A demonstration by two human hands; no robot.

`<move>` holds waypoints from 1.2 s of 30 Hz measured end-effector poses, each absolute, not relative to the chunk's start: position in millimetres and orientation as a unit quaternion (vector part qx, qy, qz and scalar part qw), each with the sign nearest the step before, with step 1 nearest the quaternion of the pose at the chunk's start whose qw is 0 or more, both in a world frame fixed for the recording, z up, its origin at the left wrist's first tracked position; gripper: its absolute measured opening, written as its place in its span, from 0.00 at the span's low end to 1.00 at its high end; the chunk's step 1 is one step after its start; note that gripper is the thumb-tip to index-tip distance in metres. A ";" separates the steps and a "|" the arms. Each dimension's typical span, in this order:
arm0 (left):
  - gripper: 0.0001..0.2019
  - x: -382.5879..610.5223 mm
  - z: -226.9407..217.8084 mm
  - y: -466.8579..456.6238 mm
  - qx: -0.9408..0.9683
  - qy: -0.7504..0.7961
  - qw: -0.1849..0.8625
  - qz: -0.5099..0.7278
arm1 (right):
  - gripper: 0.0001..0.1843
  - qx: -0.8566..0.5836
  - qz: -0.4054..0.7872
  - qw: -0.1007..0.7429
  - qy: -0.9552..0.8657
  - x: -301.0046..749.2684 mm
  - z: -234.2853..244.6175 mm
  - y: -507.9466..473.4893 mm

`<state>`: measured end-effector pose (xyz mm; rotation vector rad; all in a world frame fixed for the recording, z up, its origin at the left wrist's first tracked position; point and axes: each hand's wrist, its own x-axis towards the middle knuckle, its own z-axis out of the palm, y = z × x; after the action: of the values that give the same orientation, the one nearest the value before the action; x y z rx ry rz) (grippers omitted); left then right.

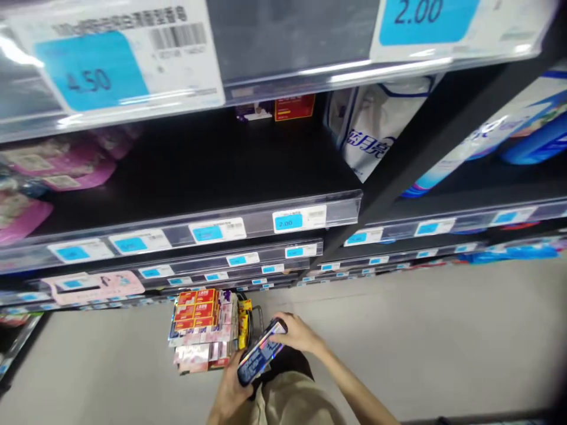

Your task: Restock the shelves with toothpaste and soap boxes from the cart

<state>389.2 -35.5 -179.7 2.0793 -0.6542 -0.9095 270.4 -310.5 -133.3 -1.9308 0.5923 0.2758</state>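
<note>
Low in the view, in front of my body, I hold a long dark blue box (262, 356) with shiny rainbow-like edges. It is tilted, its upper right end in my right hand (290, 333) and its lower left end in my left hand (233, 381). Both hands have their fingers closed on it; some fingertips are hidden behind it. Just left of the box rises a pile of small boxes: red ones (197, 310) on top, pink and white ones (204, 351) below. Yellow packs (244, 323) stand at its right side.
Black store shelves (221, 165) with price labels (218, 230) fill the upper view. White pouches (370, 127), red and purple boxes (295, 107) and pink packs (66, 159) sit on one shelf. Blue and white bottles (500, 133) stand right of a post. Grey floor (420, 342) lies below.
</note>
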 end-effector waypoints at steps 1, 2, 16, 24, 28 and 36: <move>0.32 387.9 -175.6 -32.9 0.815 -0.251 0.400 -0.336 | 0.27 -0.801 0.090 0.538 0.248 270.7 -134.5 -310.2; 0.31 387.0 -170.4 -31.3 0.815 -0.240 0.424 -0.314 | 0.25 -0.795 0.064 0.547 0.254 272.6 -135.4 -308.4; 0.42 283.3 -90.0 14.7 0.591 0.089 0.801 -0.032 | 0.34 -0.599 -0.017 0.763 0.243 275.4 -76.1 -221.7; 0.39 151.9 -92.0 44.0 0.400 0.279 0.870 0.067 | 0.43 -0.601 0.177 0.750 0.213 163.9 -108.9 -160.2; 0.39 115.2 -84.6 49.3 0.362 0.286 0.884 0.081 | 0.35 -0.555 0.303 0.746 0.206 144.2 -120.8 -145.0; 0.38 124.4 -62.2 32.3 0.214 0.241 0.917 0.235 | 0.31 -0.511 0.565 0.647 0.031 209.6 -75.7 -166.0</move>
<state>124.4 32.3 -62.2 0.4396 0.4966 0.4834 209.6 -166.0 -75.7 -1.1619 0.0699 1.2851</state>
